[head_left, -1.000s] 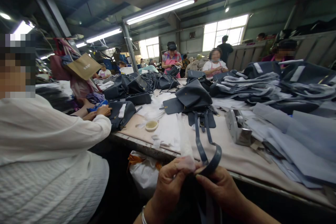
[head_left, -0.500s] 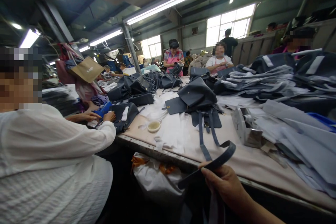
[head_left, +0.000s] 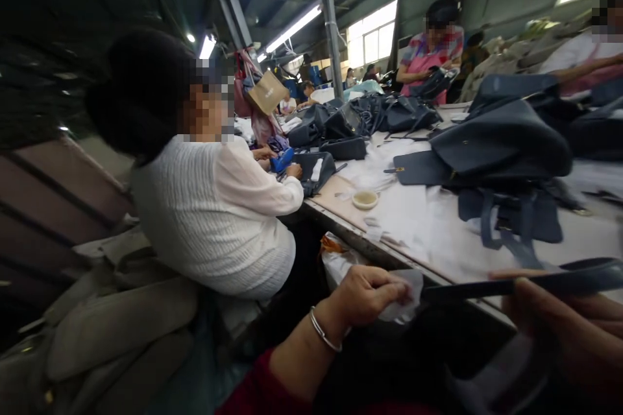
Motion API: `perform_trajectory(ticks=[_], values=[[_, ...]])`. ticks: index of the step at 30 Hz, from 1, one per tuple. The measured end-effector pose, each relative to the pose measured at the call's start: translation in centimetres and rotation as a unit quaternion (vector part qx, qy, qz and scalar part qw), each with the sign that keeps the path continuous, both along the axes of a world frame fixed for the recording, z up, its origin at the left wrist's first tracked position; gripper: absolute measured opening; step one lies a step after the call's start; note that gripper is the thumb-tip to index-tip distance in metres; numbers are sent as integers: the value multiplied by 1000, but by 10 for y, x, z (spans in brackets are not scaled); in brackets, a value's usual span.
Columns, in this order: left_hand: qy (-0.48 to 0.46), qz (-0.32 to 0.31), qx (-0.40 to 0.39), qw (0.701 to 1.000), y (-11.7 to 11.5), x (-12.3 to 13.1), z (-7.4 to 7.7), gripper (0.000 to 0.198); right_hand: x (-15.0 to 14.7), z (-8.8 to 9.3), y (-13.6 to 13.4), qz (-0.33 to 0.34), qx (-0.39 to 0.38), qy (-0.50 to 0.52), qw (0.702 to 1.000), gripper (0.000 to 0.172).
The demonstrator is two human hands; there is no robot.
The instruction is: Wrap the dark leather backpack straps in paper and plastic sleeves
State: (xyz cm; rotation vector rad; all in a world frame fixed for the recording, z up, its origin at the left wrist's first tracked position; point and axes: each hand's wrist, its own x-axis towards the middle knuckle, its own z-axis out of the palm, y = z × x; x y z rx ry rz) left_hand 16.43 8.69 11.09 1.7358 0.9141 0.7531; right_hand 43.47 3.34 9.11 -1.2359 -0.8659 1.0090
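Note:
My left hand, with a silver bangle at the wrist, pinches a thin white sheet, paper or tissue. Close by, the end of a dark leather strap points toward it. My right hand grips that strap between thumb and fingers at the lower right. Beyond the hands, a dark navy bag lies on the table with its flap and straps toward me. Some pale material hangs below my right hand, blurred.
The worktable bears a round dish, white sheets and a heap of dark bags. A co-worker in white sits close on the left, near stacked grey-brown pieces. A white sack stands beneath the table edge.
The view has turned left. My left hand has come into view holding the white sheet. The right hand still holds the strap, whose end now points at the left hand.

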Motion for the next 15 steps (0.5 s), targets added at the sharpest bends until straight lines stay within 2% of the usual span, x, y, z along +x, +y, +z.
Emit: perform_trajectory(ticks=[2, 4, 5, 10, 15], values=[[69, -24, 70, 995, 3, 11, 5, 34, -3, 17, -2, -12, -33, 52, 998, 38], [132, -38, 145, 980, 2, 13, 10, 33, -10, 33, 0, 3, -22, 49, 999, 47], [139, -42, 157, 977, 2, 12, 11, 32, -14, 39, 3, 16, -11, 32, 999, 47], [70, -51, 66, 994, 2, 7, 12, 27, -22, 46, 16, 54, 49, -45, 996, 40], [81, -47, 65, 993, -1, 12, 0, 23, -16, 45, 20, 61, 60, -58, 995, 36]])
